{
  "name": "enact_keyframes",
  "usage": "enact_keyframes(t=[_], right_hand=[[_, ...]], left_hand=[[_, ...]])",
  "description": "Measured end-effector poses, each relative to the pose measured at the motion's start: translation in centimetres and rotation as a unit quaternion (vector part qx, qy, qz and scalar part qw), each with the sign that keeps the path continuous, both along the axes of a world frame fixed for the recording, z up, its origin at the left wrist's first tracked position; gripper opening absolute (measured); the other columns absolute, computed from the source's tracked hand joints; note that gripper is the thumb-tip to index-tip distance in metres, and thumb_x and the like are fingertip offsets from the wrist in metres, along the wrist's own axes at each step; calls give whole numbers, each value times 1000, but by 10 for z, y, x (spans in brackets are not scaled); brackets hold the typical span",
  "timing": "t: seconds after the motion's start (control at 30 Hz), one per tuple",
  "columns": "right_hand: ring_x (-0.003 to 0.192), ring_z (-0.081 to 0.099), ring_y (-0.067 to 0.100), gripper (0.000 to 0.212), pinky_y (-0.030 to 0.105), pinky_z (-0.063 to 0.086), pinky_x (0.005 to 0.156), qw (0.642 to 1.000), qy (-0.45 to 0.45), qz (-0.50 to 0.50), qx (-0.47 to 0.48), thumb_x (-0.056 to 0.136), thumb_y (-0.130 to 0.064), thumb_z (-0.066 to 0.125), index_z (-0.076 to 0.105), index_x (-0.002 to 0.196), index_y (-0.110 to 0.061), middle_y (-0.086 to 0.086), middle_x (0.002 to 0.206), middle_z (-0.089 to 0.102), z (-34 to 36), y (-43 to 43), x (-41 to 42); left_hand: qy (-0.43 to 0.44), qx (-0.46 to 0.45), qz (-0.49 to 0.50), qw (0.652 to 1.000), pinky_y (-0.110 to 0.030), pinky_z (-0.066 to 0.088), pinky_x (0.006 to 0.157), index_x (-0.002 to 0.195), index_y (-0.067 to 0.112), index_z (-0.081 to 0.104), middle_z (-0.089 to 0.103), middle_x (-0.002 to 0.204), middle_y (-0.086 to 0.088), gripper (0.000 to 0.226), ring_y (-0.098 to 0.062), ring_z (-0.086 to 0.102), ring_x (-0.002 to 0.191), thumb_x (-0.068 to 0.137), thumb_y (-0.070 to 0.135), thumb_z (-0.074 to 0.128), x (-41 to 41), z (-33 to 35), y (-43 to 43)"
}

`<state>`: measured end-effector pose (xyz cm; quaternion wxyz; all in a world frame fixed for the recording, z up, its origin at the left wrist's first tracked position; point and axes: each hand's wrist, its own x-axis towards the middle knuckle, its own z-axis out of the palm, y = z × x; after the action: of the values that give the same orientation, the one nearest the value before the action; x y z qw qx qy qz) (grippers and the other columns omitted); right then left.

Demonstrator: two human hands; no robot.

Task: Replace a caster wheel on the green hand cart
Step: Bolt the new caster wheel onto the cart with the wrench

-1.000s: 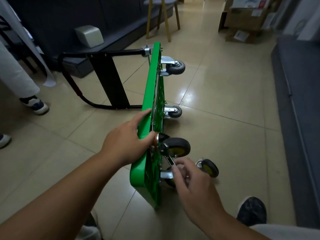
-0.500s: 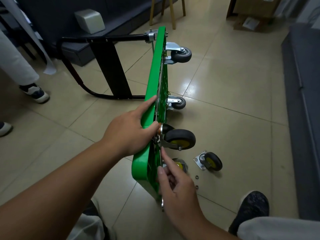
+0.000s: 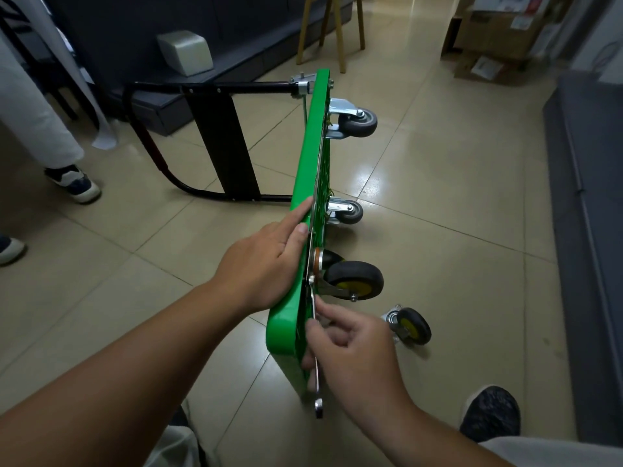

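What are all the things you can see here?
hand cart: one, green, tipped on its edge on floor
handle: one, black, left of cart
grey casters: two, silver brackets, cart's far end
mounted caster: one, black with yellow hub, near hands
loose caster: one, black with yellow hub, floor at right
wrench: one, silver, at mounted caster's plate
stool: one, wooden, far back
boxes: several, brown, far right
left hand: one, rests on cart's top edge
right hand: one, pinches wrench

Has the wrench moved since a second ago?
Yes. The wrench has swung its handle in against the green cart deck, away from the loose caster; its head stays by the mounted caster.
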<state>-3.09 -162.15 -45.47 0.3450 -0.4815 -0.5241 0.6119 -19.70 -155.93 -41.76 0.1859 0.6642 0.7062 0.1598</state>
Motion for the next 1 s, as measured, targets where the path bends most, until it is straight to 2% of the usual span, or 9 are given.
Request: enact_keyframes(t=[0.07, 0.17, 0.33, 0.43, 0.53, 0.6, 0.77, 0.9, 1.0], right_hand=[[42, 52, 17, 10, 20, 40, 42, 998, 32, -1, -50, 90, -8, 64, 74, 88, -6, 24, 62, 68, 24, 7, -4], [40, 47, 17, 24, 18, 31, 37, 988, 87, 23, -125, 88, -12, 66, 64, 66, -3, 16, 57, 64, 51, 23, -6], [40, 48, 17, 20, 20, 33, 39, 985, 73, 88, -133, 91, -9, 63, 64, 72, -5, 11, 57, 61, 72, 14, 12], [42, 54, 22, 8, 24, 42, 42, 996, 49, 37, -57, 96, -10, 63, 70, 99, -8, 15, 60, 65, 61, 3, 27], [57, 65, 22, 39, 27, 53, 59, 997, -11, -19, 68, 96, -12, 63, 65, 130, -30, 11, 72, 70, 9, 0, 41], [72, 68, 17, 46, 29, 57, 71, 992, -43, -39, 116, 96, -12, 62, 63, 130, -43, 4, 84, 73, -23, 4, 45], [92, 67, 16, 40, 33, 58, 83, 975, -44, -86, 202, 97, -11, 62, 65, 132, -29, -7, 98, 70, -55, 12, 29], [94, 66, 17, 44, 30, 56, 79, 962, -27, -91, 255, 96, -7, 63, 64, 135, -26, -5, 103, 68, -65, 10, 16], [93, 67, 18, 47, 30, 56, 77, 963, -32, -95, 250, 94, -1, 66, 65, 135, -24, -6, 102, 68, -79, 13, 17]], left_hand=[[4, -4, -1, 1000, -38, 42, 102, 158, 61, 5, 48, 158, -2, 50, -30, 52, 135, 112, 47, 18, -2, -1, 0], [8, -10, -9, 1000, -40, 45, 99, 159, 60, 5, 51, 155, -5, 51, -31, 55, 128, 112, 45, 19, -4, -1, 0], [-3, -10, -4, 1000, -38, 44, 104, 157, 64, 5, 48, 158, -1, 51, -27, 51, 135, 112, 47, 22, -5, 0, -1], [-9, -16, 1, 1000, -35, 45, 98, 154, 68, 4, 48, 159, 4, 52, -24, 53, 134, 109, 56, 27, -6, 0, 1], [-1, -31, 9, 999, -35, 49, 90, 151, 72, 1, 51, 155, 5, 59, -22, 60, 123, 101, 70, 33, -5, 4, 2], [13, -43, 7, 999, -39, 53, 93, 150, 73, -3, 51, 155, 3, 68, -23, 61, 122, 98, 73, 41, -3, 6, 3], [-63, -60, 15, 996, -44, 60, 91, 153, 70, 5, 53, 153, 0, 82, -16, 67, 103, 99, 50, 64, -4, 11, 17], [-141, -51, 35, 988, -38, 59, 95, 154, 67, 16, 48, 156, 8, 87, 6, 58, 95, 98, 31, 70, -1, 7, 26], [-185, -63, 36, 980, -31, 63, 83, 153, 68, 17, 50, 130, 29, 93, -1, 70, 91, 96, 20, 72, -1, -1, 27]])
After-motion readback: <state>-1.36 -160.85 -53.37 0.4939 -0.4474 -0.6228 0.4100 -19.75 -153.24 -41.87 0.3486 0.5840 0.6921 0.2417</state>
